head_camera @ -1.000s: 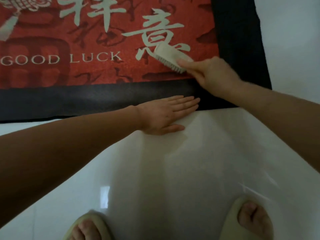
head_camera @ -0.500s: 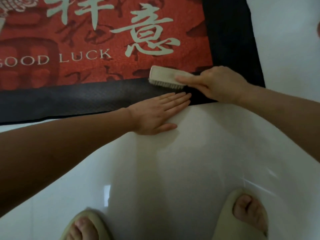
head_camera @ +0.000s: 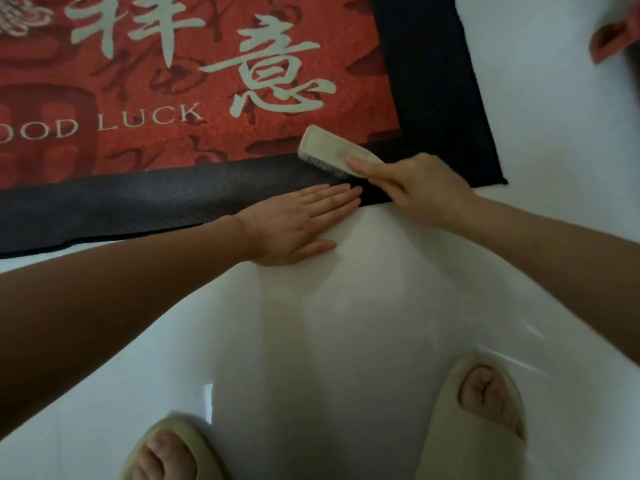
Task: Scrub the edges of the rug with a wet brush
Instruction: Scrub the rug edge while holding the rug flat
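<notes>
Right hand (head_camera: 427, 192) grips the scrub brush (head_camera: 337, 152), bristles down on the doormat (head_camera: 207, 116)'s black near border (head_camera: 138, 202), its long axis running along that edge leftward, while the left hand (head_camera: 298, 223) lies flat, fingers straight, pinning the border just beside it.

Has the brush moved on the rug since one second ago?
Yes. The brush has come down from the pale character on the red field of the rug to the seam with its black near border, toward the person. The right hand grips it.
</notes>
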Tool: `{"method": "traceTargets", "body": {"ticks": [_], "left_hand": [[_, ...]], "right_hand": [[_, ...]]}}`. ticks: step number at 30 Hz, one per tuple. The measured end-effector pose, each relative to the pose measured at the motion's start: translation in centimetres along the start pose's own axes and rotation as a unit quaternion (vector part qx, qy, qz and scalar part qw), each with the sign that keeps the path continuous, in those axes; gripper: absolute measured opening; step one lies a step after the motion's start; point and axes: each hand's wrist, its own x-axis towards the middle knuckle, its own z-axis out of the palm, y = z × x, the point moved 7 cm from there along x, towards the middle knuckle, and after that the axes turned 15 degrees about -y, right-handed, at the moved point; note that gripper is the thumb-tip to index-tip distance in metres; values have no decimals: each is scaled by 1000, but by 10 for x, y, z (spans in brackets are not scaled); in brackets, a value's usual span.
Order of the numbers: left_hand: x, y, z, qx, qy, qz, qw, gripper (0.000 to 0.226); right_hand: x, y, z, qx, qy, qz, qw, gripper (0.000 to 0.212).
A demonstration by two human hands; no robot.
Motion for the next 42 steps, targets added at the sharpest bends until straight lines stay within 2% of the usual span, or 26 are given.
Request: {"method": "traceTargets", "body": {"ticks": [1,3,6,7,8,10,11,15,18,22,24,27,29,31,33,36,40,42], "left_hand": [[-1,2,0,-5,-1,4,1000,68],[-2,2,-10,-41,32,-2,999,66],[-1,-14,-43,-131,195,-66,970,52],[2,-26,-51,-155,234,-111,953,58],[7,-36,-53,-177,232,-168,941,76],[19,-52,-42,-195,152,-268,931,111],[24,-55,-37,-186,123,-289,931,119],[28,-56,-34,-185,98,-287,935,130],[28,-56,-34,-189,78,-281,938,141],[30,-53,-40,-197,64,-283,936,144],[30,-56,-38,-193,59,-284,937,145],[30,-56,-37,-185,52,-280,940,147],[30,-54,-39,-185,53,-286,939,149],[31,-54,-40,-191,47,-288,937,148],[31,-57,-38,-189,54,-282,939,149],[29,-56,-36,-176,64,-273,944,150],[30,-55,-39,-184,68,-278,940,147],[28,-57,-36,-184,65,-277,941,147]], "right_hand": [[-2,3,-7,-26,-22,-8,999,41],[5,27,-28,-48,-7,18,999,39],[8,47,-36,30,82,112,990,38],[8,44,-27,63,100,122,985,38],[9,37,-18,90,102,131,982,39],[16,25,-14,129,106,162,973,41],[19,20,-14,148,107,183,966,42],[-33,-37,36,129,73,266,953,57],[-58,-60,45,124,48,262,956,63],[3,-29,10,122,71,297,944,57],[-19,-46,34,148,83,314,934,61],[-67,-69,55,128,31,297,946,67],[-37,-43,31,99,70,295,948,63],[-6,-31,13,121,73,300,943,58],[-18,-46,28,125,79,314,938,61],[-66,-68,51,122,26,301,945,67],[0,-33,15,98,70,298,947,58],[-5,-43,25,95,75,291,949,59]]}}
